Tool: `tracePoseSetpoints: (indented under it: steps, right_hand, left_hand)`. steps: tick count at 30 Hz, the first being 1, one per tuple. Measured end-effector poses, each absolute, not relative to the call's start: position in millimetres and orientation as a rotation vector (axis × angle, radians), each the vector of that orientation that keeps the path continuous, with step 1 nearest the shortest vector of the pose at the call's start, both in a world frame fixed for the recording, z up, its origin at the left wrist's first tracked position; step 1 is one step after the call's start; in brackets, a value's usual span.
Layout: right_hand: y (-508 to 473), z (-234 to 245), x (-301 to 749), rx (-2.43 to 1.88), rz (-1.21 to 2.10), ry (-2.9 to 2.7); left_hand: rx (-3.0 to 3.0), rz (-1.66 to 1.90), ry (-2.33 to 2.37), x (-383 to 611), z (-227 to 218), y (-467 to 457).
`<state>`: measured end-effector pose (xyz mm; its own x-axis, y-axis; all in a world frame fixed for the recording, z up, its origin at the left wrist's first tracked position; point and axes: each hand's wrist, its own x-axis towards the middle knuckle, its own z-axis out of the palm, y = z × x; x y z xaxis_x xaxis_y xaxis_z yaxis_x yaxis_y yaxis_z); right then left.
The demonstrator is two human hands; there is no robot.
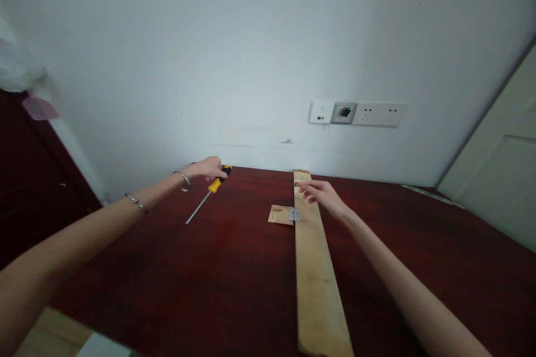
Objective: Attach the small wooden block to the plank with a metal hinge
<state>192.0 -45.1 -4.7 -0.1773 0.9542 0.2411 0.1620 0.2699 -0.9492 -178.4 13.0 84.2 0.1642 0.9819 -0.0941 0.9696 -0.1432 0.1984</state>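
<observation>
My left hand [210,168] is closed on the black and yellow handle of a screwdriver [215,184], whose metal shaft slants down to the left over the table. Above the far end of a long wooden board [317,273], my right hand [320,195] has its fingertips pinched together. Whatever is between them, if anything, is too small to make out. A metal hinge [294,213] lies across the board's left edge and joins it to a short wooden piece [280,215] on the left.
The dark red tabletop [218,284] meets a white wall [251,56] at the back. Sockets and switches [358,114] are on the wall. A pale door [502,162] stands at the right. A pale board [62,329] shows below the table's near left edge.
</observation>
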Motion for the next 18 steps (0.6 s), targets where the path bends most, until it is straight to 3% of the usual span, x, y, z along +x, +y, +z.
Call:
tracePoseSetpoints:
  steps: [9, 18]
  right_hand:
    - [-65.9, 31.5, 180.1, -0.977, 0.869, -1.568]
    - [-87.7, 55.2, 176.5, -0.794, 0.601, -1.646]
  left_hand:
    - [2.407, 0.808, 1.482, -86.7, 171.1, -6.2]
    - [2.285, 1.5, 1.034, -38.4, 143.9, -39.9]
